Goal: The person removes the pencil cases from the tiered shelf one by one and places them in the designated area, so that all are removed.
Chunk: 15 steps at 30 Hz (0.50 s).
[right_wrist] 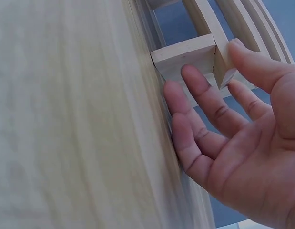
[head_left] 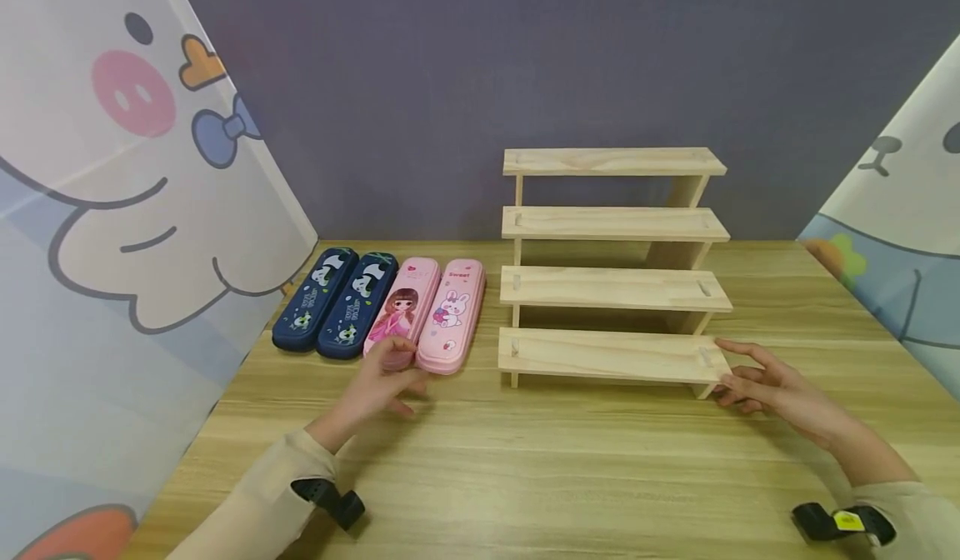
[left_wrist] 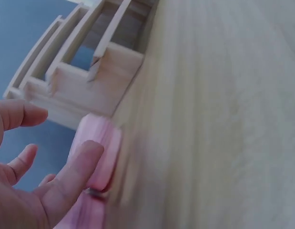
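My left hand (head_left: 384,383) hovers at the near ends of two pink pencil cases, its fingers spread and slightly bent. One case has a doll-like girl (head_left: 401,314) on its lid; the other, just right of it, shows a white bunny (head_left: 451,314). In the left wrist view, fingertips overlap the end of a pink case (left_wrist: 105,143), with no grip around it. My right hand (head_left: 776,389) is at the right end of the lowest step of a four-tier wooden display rack (head_left: 607,353). In the right wrist view, its loosely bent fingers are right beside the rack's side panel (right_wrist: 185,57).
Two dark blue panda pencil cases (head_left: 313,300) lie left of the pink ones, all in a row on the wood-grain table (head_left: 570,477). A grey partition (head_left: 405,102) rises behind, with cartoon-printed panels at both sides. The rack's steps hold nothing.
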### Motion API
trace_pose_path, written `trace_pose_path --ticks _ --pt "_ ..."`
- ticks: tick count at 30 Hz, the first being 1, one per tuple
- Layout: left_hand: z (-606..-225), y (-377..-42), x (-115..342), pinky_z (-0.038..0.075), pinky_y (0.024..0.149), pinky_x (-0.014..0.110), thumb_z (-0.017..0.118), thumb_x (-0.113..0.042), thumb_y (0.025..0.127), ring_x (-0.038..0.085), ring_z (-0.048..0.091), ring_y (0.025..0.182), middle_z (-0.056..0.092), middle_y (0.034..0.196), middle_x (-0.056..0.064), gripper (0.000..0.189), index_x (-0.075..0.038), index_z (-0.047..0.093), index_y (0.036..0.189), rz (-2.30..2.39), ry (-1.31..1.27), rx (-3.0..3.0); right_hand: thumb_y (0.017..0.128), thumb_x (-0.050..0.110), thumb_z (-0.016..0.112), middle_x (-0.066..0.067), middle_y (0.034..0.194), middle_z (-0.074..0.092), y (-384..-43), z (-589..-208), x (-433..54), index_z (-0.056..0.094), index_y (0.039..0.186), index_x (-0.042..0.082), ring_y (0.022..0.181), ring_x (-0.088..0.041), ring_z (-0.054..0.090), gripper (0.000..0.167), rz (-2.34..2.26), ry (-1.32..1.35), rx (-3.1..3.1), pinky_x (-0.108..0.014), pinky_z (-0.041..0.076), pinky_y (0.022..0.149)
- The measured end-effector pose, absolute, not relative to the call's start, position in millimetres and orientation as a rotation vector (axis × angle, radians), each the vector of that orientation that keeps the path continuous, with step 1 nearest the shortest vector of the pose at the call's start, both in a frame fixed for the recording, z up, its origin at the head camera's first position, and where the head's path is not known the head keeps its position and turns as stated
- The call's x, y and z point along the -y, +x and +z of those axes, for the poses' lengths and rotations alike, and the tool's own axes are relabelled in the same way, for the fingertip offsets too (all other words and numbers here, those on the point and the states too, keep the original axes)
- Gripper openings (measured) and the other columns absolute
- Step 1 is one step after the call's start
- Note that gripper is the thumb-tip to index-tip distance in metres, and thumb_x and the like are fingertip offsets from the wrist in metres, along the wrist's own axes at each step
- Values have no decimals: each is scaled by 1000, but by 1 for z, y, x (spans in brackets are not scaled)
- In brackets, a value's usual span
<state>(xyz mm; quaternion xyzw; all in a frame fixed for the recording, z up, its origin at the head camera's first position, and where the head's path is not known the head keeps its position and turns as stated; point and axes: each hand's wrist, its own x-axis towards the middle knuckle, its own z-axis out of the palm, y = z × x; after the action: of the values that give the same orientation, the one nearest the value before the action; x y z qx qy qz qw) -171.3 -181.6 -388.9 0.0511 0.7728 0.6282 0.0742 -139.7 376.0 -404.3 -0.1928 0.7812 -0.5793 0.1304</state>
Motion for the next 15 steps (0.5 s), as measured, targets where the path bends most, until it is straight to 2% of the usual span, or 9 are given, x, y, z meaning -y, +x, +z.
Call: trace_pose_path --ticks 7,9,12,15 --pt "-370 -173 211 60 62 40 69 -8 90 33 65 94 54 122 25 32 2 51 115 1669 245 -2524 102 -12 36 1 122 64 -140 -400 -384 10 161 28 103 -19 67 76 -1591 -780 -2139 -32 58 80" --pt "-365 -174 221 60 73 43 70 -10 91 35 63 100 58 118 22 31 2 53 114 1571 328 -2581 103 -11 36 1 123 63 -137 -397 -386 5 161 21 105 -18 66 74 -1543 -786 -2129 -31 57 80" --pt "-360 -176 235 53 91 54 69 -11 92 41 59 113 60 118 21 30 3 56 115 1424 466 -2658 102 -11 36 1 127 60 -135 -392 -392 2 160 13 111 -13 62 71 -1478 -799 -2140 -32 56 82" --pt "-356 -177 248 44 100 61 68 -14 93 44 52 122 60 123 21 33 3 58 119 1288 556 -2698 102 -11 37 7 129 58 -134 -388 -399 7 161 15 115 -6 58 70 -1388 -807 -2189 -32 56 81"
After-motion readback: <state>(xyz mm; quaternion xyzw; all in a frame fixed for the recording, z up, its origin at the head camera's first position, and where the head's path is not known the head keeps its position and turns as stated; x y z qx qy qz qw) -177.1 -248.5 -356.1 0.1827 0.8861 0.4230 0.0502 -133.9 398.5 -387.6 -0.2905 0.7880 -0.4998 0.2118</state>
